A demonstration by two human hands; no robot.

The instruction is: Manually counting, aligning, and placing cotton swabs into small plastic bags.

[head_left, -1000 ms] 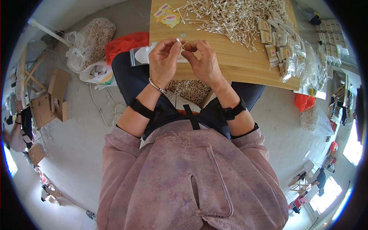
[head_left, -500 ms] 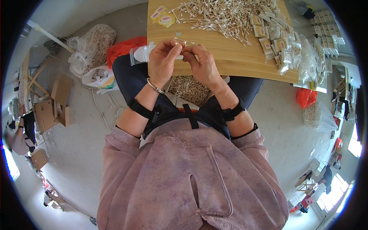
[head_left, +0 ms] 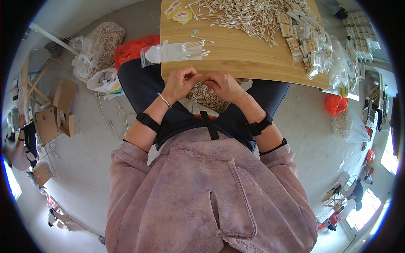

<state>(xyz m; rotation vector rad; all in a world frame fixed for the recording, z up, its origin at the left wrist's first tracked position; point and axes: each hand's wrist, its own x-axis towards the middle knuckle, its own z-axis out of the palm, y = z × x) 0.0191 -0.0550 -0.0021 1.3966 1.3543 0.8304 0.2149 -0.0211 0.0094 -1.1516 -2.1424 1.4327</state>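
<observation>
My left hand (head_left: 181, 85) and my right hand (head_left: 226, 87) meet just off the table's near edge, fingers pinched and nearly touching. Between the fingertips shows a small, thin bit of what looks like a cotton swab, mostly hidden by the fingers. Right below is a container of loose cotton swabs (head_left: 206, 100) between my legs. Beyond my left hand, a clear plastic bag (head_left: 171, 50) with a white rounded part lies across the table edge, several cotton swabs (head_left: 195, 53) at its right end. One more swab (head_left: 202, 39) rests just past them.
A big heap of cotton swabs (head_left: 249, 19) covers the far part of the wooden table (head_left: 244, 59). Filled small packs (head_left: 310, 46) are piled on its right, yellow cards (head_left: 179, 12) at far left. Bags of swabs (head_left: 107, 46) and a cardboard box (head_left: 63, 109) stand on the floor at left.
Both hands have drawn back toward me, from above the table to over the swab container. The bag and the swabs at its end, largely covered before, now show on the table.
</observation>
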